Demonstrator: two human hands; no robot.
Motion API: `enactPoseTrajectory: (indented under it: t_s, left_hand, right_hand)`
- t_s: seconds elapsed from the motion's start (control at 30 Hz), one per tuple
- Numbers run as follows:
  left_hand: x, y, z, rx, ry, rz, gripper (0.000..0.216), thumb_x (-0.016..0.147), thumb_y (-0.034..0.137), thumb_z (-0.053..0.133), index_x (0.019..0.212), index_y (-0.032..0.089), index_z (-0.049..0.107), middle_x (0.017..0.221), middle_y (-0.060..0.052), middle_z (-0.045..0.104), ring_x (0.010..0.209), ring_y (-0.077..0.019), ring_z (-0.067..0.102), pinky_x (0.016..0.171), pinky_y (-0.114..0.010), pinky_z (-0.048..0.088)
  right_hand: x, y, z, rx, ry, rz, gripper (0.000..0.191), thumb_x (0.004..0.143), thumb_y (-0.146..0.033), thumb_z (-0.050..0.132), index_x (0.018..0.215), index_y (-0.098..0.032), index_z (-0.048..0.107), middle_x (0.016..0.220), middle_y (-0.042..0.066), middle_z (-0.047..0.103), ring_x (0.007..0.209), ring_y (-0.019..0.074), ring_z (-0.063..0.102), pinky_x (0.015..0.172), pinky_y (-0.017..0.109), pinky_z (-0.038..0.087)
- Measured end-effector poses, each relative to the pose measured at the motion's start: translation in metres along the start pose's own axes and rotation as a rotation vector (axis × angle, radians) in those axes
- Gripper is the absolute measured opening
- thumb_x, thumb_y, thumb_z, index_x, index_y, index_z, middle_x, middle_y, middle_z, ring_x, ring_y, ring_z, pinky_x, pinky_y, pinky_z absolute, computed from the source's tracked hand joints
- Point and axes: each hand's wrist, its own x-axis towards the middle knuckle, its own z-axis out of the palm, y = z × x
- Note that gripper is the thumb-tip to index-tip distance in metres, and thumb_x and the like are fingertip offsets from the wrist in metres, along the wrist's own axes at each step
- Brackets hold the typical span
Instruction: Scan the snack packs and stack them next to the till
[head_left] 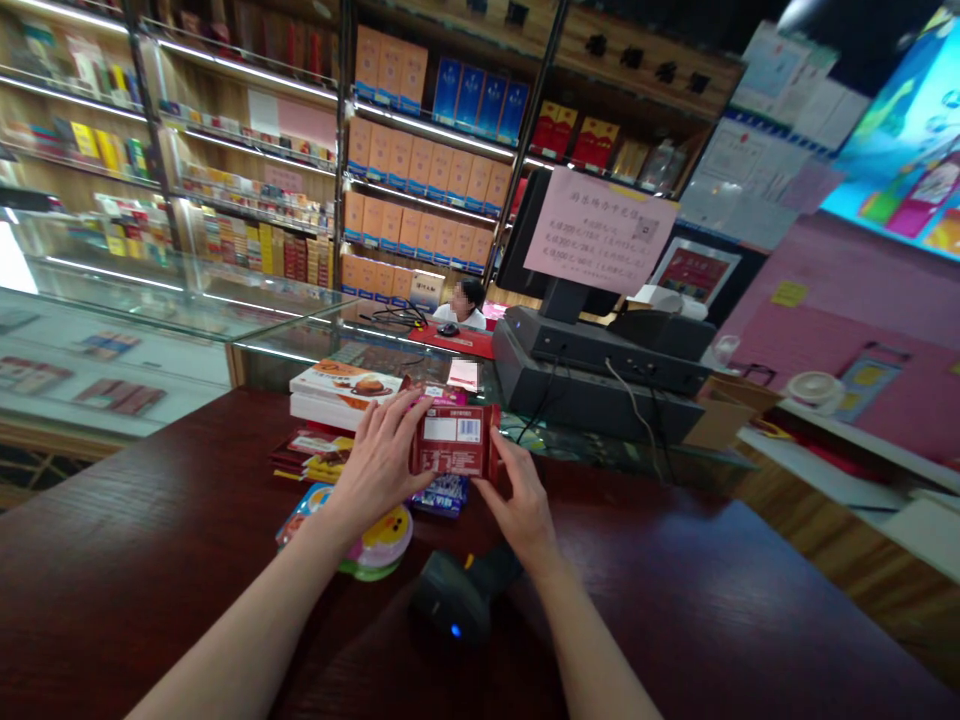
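Both my hands hold a red box (454,441) with a white barcode label, just above the dark wooden counter (150,560). My left hand (382,455) grips its left end with fingers wrapped over the top. My right hand (520,500) clasps its right end from below. Under the box lies a small blue-purple packet (442,495). A round colourful item with a yellow duck picture (379,540) rests beneath my left wrist. A black barcode scanner (461,595) with a blue light lies between my forearms.
A stack of white snack boxes (341,390) and flat packets (311,455) sits at the counter's far edge. A black register with a monitor (592,365) stands right of it. Glass display cases (112,340) run left. A person sits behind the counter (465,305). Shelves of boxes fill the back wall.
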Motion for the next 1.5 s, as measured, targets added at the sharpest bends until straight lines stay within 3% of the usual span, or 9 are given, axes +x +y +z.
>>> enactPoseTrajectory:
  t_s: [0.13, 0.6, 0.73, 0.9, 1.03, 1.17, 1.3, 1.4, 1.5]
  left_hand:
    - [0.0, -0.002, 0.002, -0.027, -0.033, 0.027, 0.092, 0.076, 0.028, 0.072, 0.153, 0.026, 0.022, 0.148, -0.011, 0.047, 0.139, -0.0313, 0.042, 0.122, -0.058, 0.021]
    - [0.0, -0.015, 0.003, 0.055, 0.064, 0.063, 0.093, 0.076, 0.029, 0.071, 0.153, 0.025, 0.019, 0.14, -0.014, 0.047, 0.133, -0.0336, 0.048, 0.12, -0.063, 0.023]
    - [0.001, -0.021, 0.003, 0.078, 0.063, 0.061, 0.092, 0.077, 0.028, 0.071, 0.153, 0.024, 0.02, 0.14, -0.015, 0.048, 0.134, -0.0334, 0.048, 0.12, -0.062, 0.024]
    - [0.001, -0.024, 0.0, 0.087, 0.075, 0.05, 0.089, 0.077, 0.029, 0.071, 0.152, 0.022, 0.023, 0.138, -0.015, 0.049, 0.132, -0.0326, 0.049, 0.121, -0.061, 0.023]
    - [0.001, -0.027, -0.001, 0.086, 0.065, 0.034, 0.089, 0.078, 0.033, 0.072, 0.153, 0.022, 0.023, 0.138, -0.015, 0.048, 0.135, -0.0333, 0.047, 0.121, -0.061, 0.022]
    - [0.0, -0.029, -0.002, 0.09, 0.031, 0.02, 0.089, 0.079, 0.031, 0.071, 0.153, 0.023, 0.024, 0.139, -0.014, 0.048, 0.136, -0.0329, 0.046, 0.122, -0.061, 0.02]
    - [0.0, -0.03, -0.001, 0.083, 0.023, 0.028, 0.089, 0.079, 0.033, 0.071, 0.154, 0.023, 0.024, 0.141, -0.014, 0.048, 0.136, -0.033, 0.046, 0.122, -0.062, 0.018]
    - [-0.001, -0.031, 0.0, 0.079, 0.003, 0.021, 0.089, 0.078, 0.032, 0.072, 0.153, 0.023, 0.025, 0.14, -0.014, 0.048, 0.136, -0.0337, 0.046, 0.122, -0.063, 0.018]
    - [-0.001, -0.033, 0.001, 0.077, -0.011, 0.028, 0.089, 0.077, 0.031, 0.072, 0.153, 0.023, 0.024, 0.141, -0.015, 0.047, 0.137, -0.0337, 0.045, 0.122, -0.063, 0.019]
  right_hand:
    - [-0.002, 0.004, 0.002, 0.008, -0.006, 0.028, 0.068, 0.096, -0.026, 0.061, 0.156, -0.032, 0.029, 0.141, 0.01, 0.057, 0.128, 0.026, 0.055, 0.107, 0.046, 0.05]
    - [0.003, 0.008, 0.0, 0.064, -0.02, 0.145, 0.064, 0.095, -0.017, 0.053, 0.154, -0.03, 0.031, 0.148, 0.01, 0.051, 0.134, 0.0241, 0.05, 0.104, 0.046, 0.053]
    - [0.003, 0.014, -0.023, 0.098, -0.162, 0.161, 0.054, 0.094, -0.014, 0.053, 0.145, -0.029, 0.047, 0.133, 0.008, 0.063, 0.125, 0.0215, 0.058, 0.106, 0.045, 0.051]
    - [-0.025, 0.02, -0.049, 0.062, -0.418, 0.173, 0.038, 0.093, -0.018, 0.058, 0.129, -0.028, 0.064, 0.128, 0.008, 0.067, 0.123, 0.0224, 0.06, 0.105, 0.044, 0.05]
    - [-0.049, 0.027, -0.052, 0.001, -0.458, 0.192, 0.035, 0.097, -0.022, 0.054, 0.13, -0.028, 0.064, 0.126, 0.008, 0.068, 0.12, 0.0227, 0.062, 0.103, 0.045, 0.05]
    - [-0.053, 0.029, -0.051, 0.003, -0.427, 0.212, 0.032, 0.101, -0.028, 0.049, 0.13, -0.026, 0.062, 0.128, 0.01, 0.067, 0.119, 0.022, 0.062, 0.104, 0.044, 0.049]
    - [-0.045, 0.014, -0.059, 0.047, -0.477, 0.149, 0.041, 0.099, -0.038, 0.054, 0.138, -0.025, 0.057, 0.136, 0.011, 0.062, 0.127, 0.0235, 0.056, 0.107, 0.044, 0.045]
    - [-0.041, 0.0, -0.064, 0.046, -0.602, 0.089, 0.072, 0.081, -0.055, 0.074, 0.143, -0.024, 0.053, 0.139, 0.014, 0.06, 0.13, 0.029, 0.053, 0.107, 0.046, 0.044]
    - [-0.04, -0.006, -0.065, 0.023, -0.693, 0.056, 0.082, 0.071, -0.053, 0.083, 0.143, -0.028, 0.053, 0.137, 0.011, 0.064, 0.132, 0.0314, 0.052, 0.108, 0.049, 0.041]
